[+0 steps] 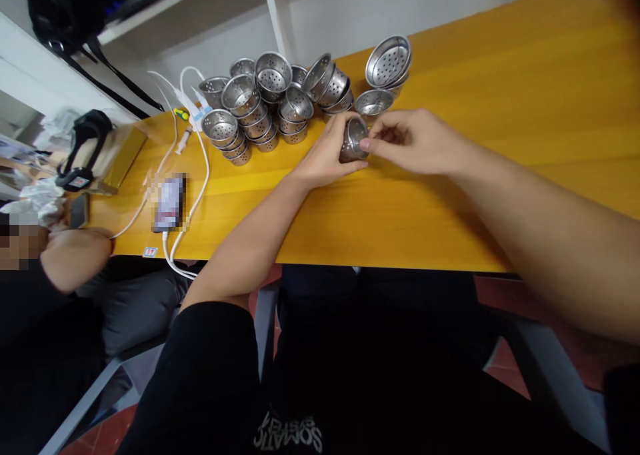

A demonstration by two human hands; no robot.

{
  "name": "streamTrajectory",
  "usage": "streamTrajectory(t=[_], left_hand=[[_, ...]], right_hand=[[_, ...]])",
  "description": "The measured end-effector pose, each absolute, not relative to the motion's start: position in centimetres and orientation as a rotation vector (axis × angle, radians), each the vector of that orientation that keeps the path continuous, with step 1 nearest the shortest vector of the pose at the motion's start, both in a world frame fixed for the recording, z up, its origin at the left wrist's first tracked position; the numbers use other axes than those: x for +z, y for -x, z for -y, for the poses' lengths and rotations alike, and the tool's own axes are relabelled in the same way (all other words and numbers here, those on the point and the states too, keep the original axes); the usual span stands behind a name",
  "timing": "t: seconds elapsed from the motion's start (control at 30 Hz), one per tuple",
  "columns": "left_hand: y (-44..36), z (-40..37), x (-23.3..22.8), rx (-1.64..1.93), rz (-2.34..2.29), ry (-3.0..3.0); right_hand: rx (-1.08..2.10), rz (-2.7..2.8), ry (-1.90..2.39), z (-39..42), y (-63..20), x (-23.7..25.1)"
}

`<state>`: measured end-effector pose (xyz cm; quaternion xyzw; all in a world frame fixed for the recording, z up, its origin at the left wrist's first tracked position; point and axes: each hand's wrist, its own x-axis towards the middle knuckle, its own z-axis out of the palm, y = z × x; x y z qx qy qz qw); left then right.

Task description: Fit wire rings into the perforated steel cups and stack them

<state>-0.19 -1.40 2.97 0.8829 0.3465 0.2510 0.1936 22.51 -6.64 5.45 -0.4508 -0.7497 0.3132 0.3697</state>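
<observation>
My left hand (325, 158) rests on the yellow table (450, 195) and grips a small perforated metal strainer cup (354, 139), tilted on its side. My right hand (413, 141) meets it from the right, thumb and fingertips pinching the cup's rim. Just beyond my hands, several stacks of the same steel strainer cups (265, 101) cluster on the table. Two more strainer cups (389, 61) stand stacked at the right of the cluster, and a single one (373, 101) sits below them.
White cables (193, 175) run across the table's left part beside a phone (169, 203). A black device (83, 151) lies on a gold box at far left. Another person's arm (75, 258) leans on the left table corner. White shelving stands behind.
</observation>
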Motion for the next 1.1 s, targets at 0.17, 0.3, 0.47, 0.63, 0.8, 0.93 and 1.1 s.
streamTrajectory(t=[0.17, 0.3, 0.47, 0.63, 0.8, 0.93, 1.1], left_hand=[[0.0, 1.4, 2.8, 0.698, -0.935, -2.512], [-0.1, 1.4, 2.7, 0.682, -0.928, -2.515], [-0.2, 1.6, 2.9, 0.678, -0.944, -2.526], [-0.4, 1.5, 3.0, 0.726, -0.968, -2.509], [0.3, 1.0, 2.2, 0.759, -0.919, -2.415], [1.0, 0.6, 1.7, 0.769, -0.948, -2.302], [1.2, 0.4, 2.0, 0.772, -1.079, -2.231]], right_hand=[[0.613, 1.901, 1.129, 6.3, -22.7, 5.1], [0.756, 1.857, 1.165, 6.2, -22.8, 5.0], [0.899, 1.77, 1.184, 6.2, -22.7, 5.0], [0.871, 1.725, 1.175, 6.4, -22.4, 5.5], [0.967, 1.662, 1.126, 6.0, -22.6, 5.6], [1.072, 1.616, 1.012, 5.0, -24.8, 5.5], [0.535, 1.817, 1.373, 2.8, -29.5, 4.7]])
